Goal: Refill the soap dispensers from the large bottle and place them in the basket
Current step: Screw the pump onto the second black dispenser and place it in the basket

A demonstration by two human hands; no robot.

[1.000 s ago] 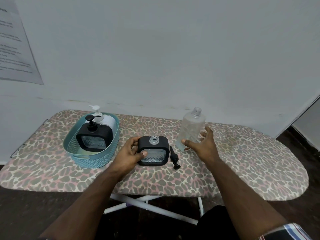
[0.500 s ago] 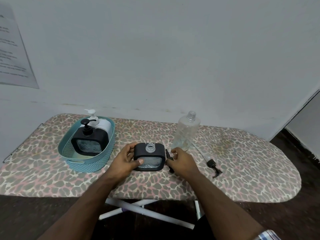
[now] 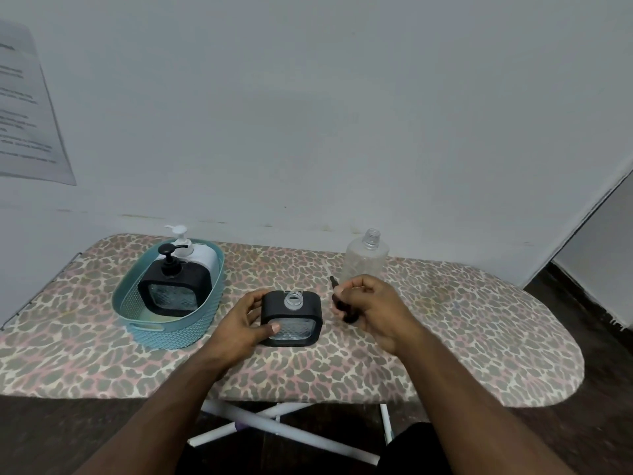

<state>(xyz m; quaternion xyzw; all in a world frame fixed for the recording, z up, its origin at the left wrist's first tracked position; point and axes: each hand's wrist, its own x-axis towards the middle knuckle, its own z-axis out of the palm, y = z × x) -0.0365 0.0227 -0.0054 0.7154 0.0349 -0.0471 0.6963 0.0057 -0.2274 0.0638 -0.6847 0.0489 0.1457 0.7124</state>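
Observation:
A black square soap dispenser (image 3: 292, 318) with an uncapped clear neck stands on the ironing board. My left hand (image 3: 246, 322) grips its left side. My right hand (image 3: 368, 305) is closed around the black pump head (image 3: 339, 301), lifted just right of the dispenser. The large clear bottle (image 3: 365, 258), uncapped, stands upright behind my right hand. A teal basket (image 3: 164, 329) at the left holds a black dispenser (image 3: 173, 289) and a white dispenser (image 3: 197, 257), both with pumps on.
The leopard-print ironing board (image 3: 479, 337) stands against a white wall, with its rounded end at the right. A paper sheet (image 3: 27, 108) hangs on the wall at the left. White board legs (image 3: 274, 426) cross below the front edge.
My right hand left the large bottle, came down on the black pump head beside the dispenser and picked it up. The left hand stayed on the dispenser.

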